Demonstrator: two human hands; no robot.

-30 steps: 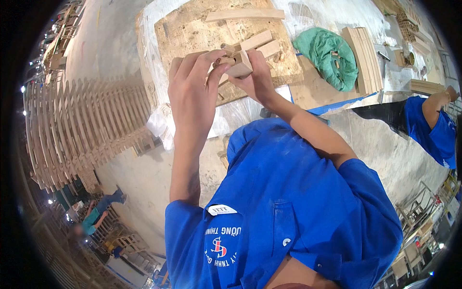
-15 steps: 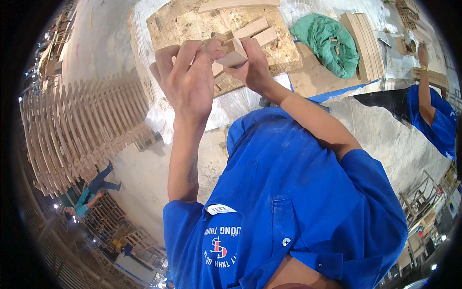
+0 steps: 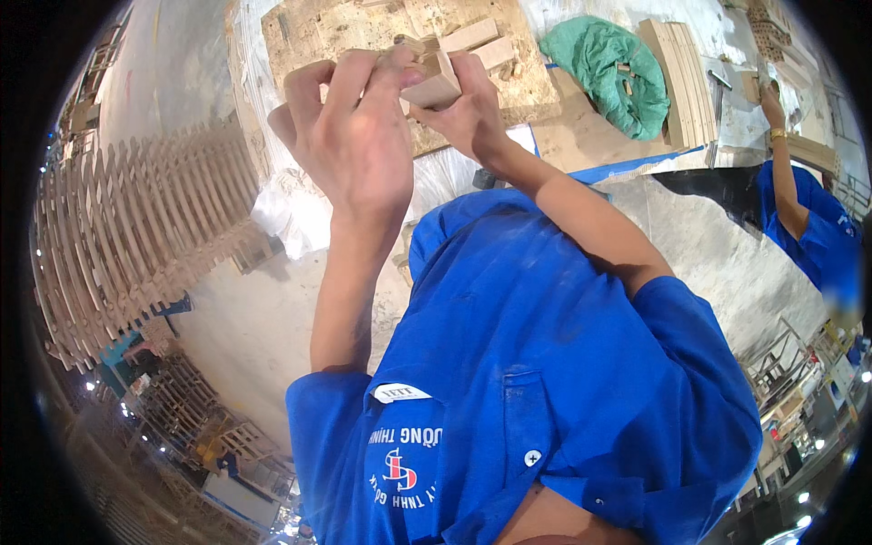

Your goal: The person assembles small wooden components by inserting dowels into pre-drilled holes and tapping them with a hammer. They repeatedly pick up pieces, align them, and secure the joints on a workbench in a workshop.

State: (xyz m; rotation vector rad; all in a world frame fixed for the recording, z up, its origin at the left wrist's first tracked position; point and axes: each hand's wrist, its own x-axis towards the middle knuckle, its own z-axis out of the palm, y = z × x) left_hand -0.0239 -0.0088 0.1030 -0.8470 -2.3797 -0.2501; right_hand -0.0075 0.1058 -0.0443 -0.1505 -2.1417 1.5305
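Note:
A short pale wooden block (image 3: 434, 91) is gripped in my right hand (image 3: 470, 109), its end face tipped toward me above the work board. My left hand (image 3: 350, 136) meets the block's left side with its fingers curled in. Whatever those fingertips pinch, if anything, is too small and hidden to name. Just beyond them shows a small ridged wooden piece (image 3: 411, 42); whether it is held cannot be told. Two more wooden blocks (image 3: 469, 34) lie on the board behind my right hand.
The worn particle board (image 3: 309, 34) lies under my hands. Right of it are a green cloth sack (image 3: 599, 77) with small wooden dowels, stacked wooden strips (image 3: 672, 82) and a hammer (image 3: 717, 113). Curved wooden parts (image 3: 136, 218) stand in rows at left. A co-worker (image 3: 804, 204) works at far right.
My view has shifted slightly, so the bench sits a little higher and farther left. Both hands stay at the block, which remains in my right hand. The co-worker's arm has shifted little.

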